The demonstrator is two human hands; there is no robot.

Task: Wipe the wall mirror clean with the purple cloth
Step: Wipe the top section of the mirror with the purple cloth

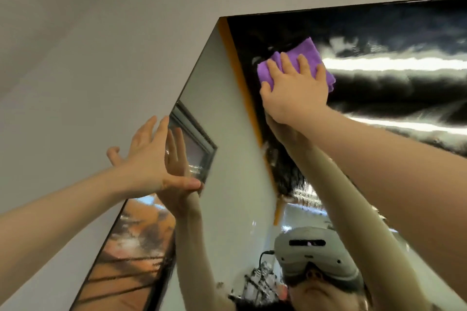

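The wall mirror (227, 159) fills the middle and right of the view, seen from below, its top edge running up to the right. My right hand (295, 88) presses the folded purple cloth (310, 55) flat against the glass near the mirror's upper left corner, fingers spread over it. My left hand (149, 159) rests open with its palm on the mirror's left edge, fingers spread and holding nothing. Both hands and arms are doubled in the reflection.
A plain pale wall (88, 58) surrounds the mirror to the left and above. The glass reflects a person wearing a white headset (313, 257), a dark ceiling with bright light strips (394, 63), an orange band and a window frame.
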